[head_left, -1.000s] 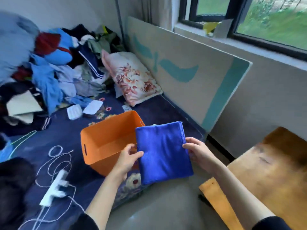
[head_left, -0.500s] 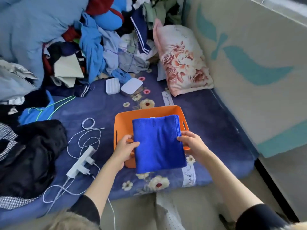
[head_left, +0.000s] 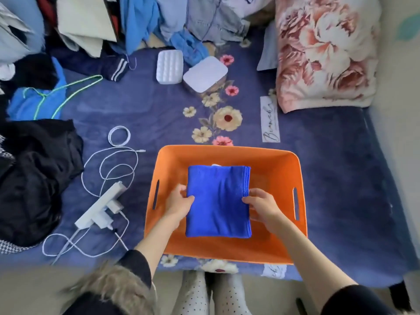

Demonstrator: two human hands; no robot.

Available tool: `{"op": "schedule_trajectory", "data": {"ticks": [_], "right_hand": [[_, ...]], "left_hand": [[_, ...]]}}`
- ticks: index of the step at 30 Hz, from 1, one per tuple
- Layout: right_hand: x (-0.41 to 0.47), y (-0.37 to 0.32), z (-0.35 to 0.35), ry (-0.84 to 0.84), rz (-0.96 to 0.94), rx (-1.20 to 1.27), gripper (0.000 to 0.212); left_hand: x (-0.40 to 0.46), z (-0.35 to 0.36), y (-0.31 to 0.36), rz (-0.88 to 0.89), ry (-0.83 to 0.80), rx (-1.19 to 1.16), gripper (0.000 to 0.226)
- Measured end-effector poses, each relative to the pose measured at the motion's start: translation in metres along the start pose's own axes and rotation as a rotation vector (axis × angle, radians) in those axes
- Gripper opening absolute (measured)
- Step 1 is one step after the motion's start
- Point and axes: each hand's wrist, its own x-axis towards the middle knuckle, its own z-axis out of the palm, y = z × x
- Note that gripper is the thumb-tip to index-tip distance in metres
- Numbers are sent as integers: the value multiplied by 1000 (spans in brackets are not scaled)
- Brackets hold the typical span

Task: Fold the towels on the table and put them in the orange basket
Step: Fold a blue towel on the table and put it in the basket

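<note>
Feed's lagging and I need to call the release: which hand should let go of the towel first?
Neither is clearly better. Left hand and right hand pinch opposite edges of the folded towel evenly, inside the basket. Probably release both together.

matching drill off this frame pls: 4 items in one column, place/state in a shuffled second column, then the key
Items
1. blue towel
2. orange basket
3. floral pillow
4. white power strip

Place or state
A. lying on the bedspread left of the basket, cables around it
B. folded, gripped at its side edges by the left hand and right hand
C. far right, at the bed's upper corner
D. on the bedspread near its front edge, towel inside its rim

Pairs: 1-B, 2-D, 3-C, 4-A
</note>
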Motion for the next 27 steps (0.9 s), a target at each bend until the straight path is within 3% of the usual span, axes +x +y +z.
{"op": "schedule_trajectory", "data": {"ticks": [5, 13, 18, 22, 27], "right_hand": [[60, 26, 25, 30, 114, -13, 27], [117, 42, 73, 53, 195, 52, 25], [125, 46, 79, 67, 214, 97, 19], [128, 44, 81, 48, 200, 75, 19], [132, 46, 86, 44, 207, 50, 21]], "left_hand": [[53, 21, -39, -34, 76, 178, 24], [96, 37, -47, 51, 210, 525, 20], [101, 38, -41, 79, 259, 600, 28], [96, 43, -48, 206, 266, 721, 57], [105, 50, -67, 384, -84, 1050, 107]]}}
